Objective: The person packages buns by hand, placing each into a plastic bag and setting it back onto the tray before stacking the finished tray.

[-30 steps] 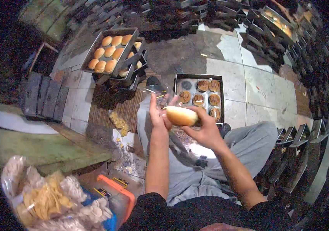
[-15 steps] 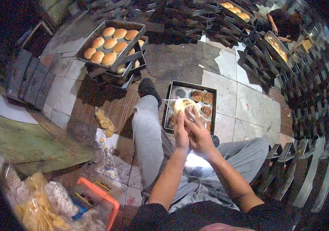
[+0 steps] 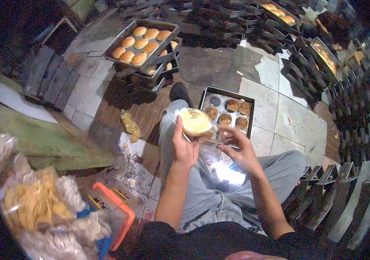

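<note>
My left hand (image 3: 185, 146) is closed round a bun in a clear plastic bag (image 3: 196, 121) with yellow and dark print, holding it up above my lap. Beside it, my right hand (image 3: 242, 151) has its thumb and fingers drawn together on the loose clear end of the bag, slightly blurred. Just beyond my hands lies a dark-rimmed tray (image 3: 253, 108) with several brown-topped buns (image 3: 232, 105) in it. Between my legs is a shiny, brightly lit surface (image 3: 228, 171).
Stacked trays of golden buns (image 3: 140, 43) stand at the upper left. An orange-rimmed crate (image 3: 117, 203) with plastic bags (image 3: 40, 199) sits at lower left. Metal trays (image 3: 353, 195) are stacked along the right. Another person (image 3: 334, 30) is at the upper right.
My hands, earlier pressed together around the bagged bun, have come apart. The bun has moved left with my left hand, while my right hand has shifted to the bag's end.
</note>
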A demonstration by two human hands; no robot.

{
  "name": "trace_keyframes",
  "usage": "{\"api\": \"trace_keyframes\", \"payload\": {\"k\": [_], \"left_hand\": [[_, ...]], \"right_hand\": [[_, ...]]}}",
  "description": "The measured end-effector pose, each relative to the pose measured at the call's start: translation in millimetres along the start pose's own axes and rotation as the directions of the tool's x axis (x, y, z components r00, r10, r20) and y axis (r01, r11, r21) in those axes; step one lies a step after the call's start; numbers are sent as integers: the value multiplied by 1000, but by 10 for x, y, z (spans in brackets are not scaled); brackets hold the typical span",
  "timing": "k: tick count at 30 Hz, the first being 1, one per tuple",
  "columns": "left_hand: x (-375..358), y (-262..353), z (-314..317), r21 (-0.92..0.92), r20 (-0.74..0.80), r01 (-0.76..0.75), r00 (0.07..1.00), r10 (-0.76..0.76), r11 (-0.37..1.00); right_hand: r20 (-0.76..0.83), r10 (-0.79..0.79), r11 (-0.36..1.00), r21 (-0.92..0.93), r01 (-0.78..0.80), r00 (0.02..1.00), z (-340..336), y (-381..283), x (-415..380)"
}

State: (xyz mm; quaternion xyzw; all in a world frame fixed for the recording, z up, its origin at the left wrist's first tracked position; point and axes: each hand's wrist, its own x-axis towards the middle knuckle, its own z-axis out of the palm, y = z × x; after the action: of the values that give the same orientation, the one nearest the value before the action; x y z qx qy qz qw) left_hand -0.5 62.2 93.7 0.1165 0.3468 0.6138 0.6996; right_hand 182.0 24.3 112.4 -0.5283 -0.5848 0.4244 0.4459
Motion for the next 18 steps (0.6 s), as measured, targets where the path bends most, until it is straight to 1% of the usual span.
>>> {"api": "trace_keyframes", "payload": {"k": [1,2,3,4,5,6,7,8,9,10,11,12,13,14,15,16,17,18], "left_hand": [[-213,36,16,15,33,41,999,-41,999],[-365,20,-142,23,29,22,999,-22,1000],[-503,25,-409,292,-1,105,994,-109,951],[-607,89,-583,534,-58,192,980,-191,823],[-675,236,-608,539,-62,187,981,-183,821],[-719,419,-588,903,-189,222,974,-124,368],[-732,535,-555,943,-264,258,965,-2,-211],[-724,555,-510,942,-262,256,965,2,-217],[-718,536,-459,990,112,-88,965,237,-109],[-699,515,-406,893,426,-442,770,476,-85],[-649,521,-360,844,498,-525,689,526,-110],[-635,528,-373,840,503,-532,690,521,-107],[-596,552,-396,765,573,-637,603,555,-97],[-509,602,-404,668,636,-738,497,591,-97],[-550,563,-467,679,500,-711,630,594,183],[-620,572,-457,674,516,-716,633,577,183],[-688,595,-428,748,338,-549,799,498,373],[-719,594,-410,769,146,-351,910,387,534]], "right_hand": [[32,-111,993,51,109,993,55,79,-13],[58,-225,970,103,219,973,95,154,-7],[81,-181,978,116,171,980,140,107,-37],[102,-131,985,125,118,986,202,56,-89],[45,-100,973,213,88,994,314,218,-96],[44,-111,970,221,98,993,378,241,-75],[-8,-114,964,242,113,993,437,234,-32],[-59,-110,958,260,121,992,487,216,4],[-82,-133,965,219,148,988,522,158,59],[-87,-127,966,216,143,988,538,70,78],[-54,-176,974,135,182,983,544,-26,93],[-17,-222,973,54,223,975,530,-148,94],[69,-346,921,-169,352,936,431,-352,61],[17,-506,833,-251,494,862,402,-508,-29],[-84,-595,791,-237,564,799,432,-405,-50],[-189,-658,752,-229,618,729,460,-288,-78],[-134,-550,816,-295,497,824,402,-168,-16],[-114,-144,970,181,163,983,402,99,34]]}}
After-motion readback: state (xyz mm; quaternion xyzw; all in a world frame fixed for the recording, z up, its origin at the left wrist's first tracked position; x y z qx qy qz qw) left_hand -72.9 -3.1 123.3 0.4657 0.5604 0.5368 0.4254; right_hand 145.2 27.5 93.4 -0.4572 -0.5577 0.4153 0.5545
